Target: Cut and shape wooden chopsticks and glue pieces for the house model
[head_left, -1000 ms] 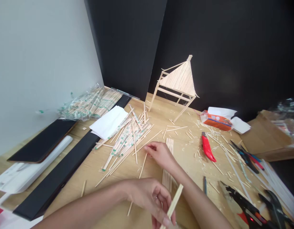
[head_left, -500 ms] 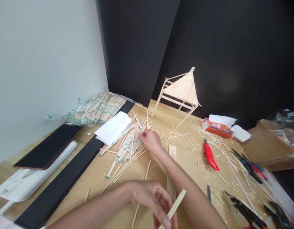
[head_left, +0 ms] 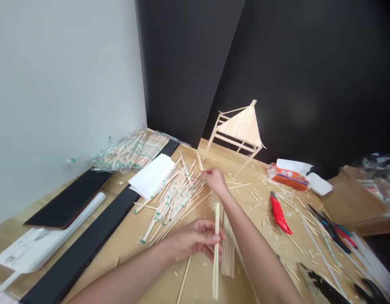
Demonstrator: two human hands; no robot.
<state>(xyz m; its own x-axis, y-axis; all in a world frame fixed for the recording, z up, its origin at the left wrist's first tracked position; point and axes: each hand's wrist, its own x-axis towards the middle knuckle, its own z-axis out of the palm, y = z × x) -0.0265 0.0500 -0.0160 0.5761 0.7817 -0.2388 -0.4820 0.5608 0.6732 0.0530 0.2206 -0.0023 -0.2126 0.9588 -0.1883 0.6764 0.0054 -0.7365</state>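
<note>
Near the bottom centre, my left hand (head_left: 197, 240) grips a pair of pale wooden sticks (head_left: 216, 257) held upright. My right hand (head_left: 214, 179) is farther forward, its fingers pinched on the end of a wooden stick (head_left: 199, 160) at the right edge of the pile. The loose pile of chopsticks (head_left: 172, 194), some in green-marked wrappers, lies to its left. A flat row of joined sticks (head_left: 228, 249) rests on the table between my forearms. Behind, a stick model with a triangular slatted roof (head_left: 242, 126) stands on thin legs.
Bagged chopsticks (head_left: 131, 147), white paper (head_left: 152, 175) and a black board (head_left: 69, 198) are at left. At right are a red-handled knife (head_left: 279, 213), an orange tissue pack (head_left: 288, 176), pliers (head_left: 324, 287) and a brown paper bag (head_left: 356, 198). Wood scraps lie around.
My left hand has raised its sticks from a slant to upright. My right hand has moved right, from the pile's middle to its edge, and now has a stick at its fingertips.
</note>
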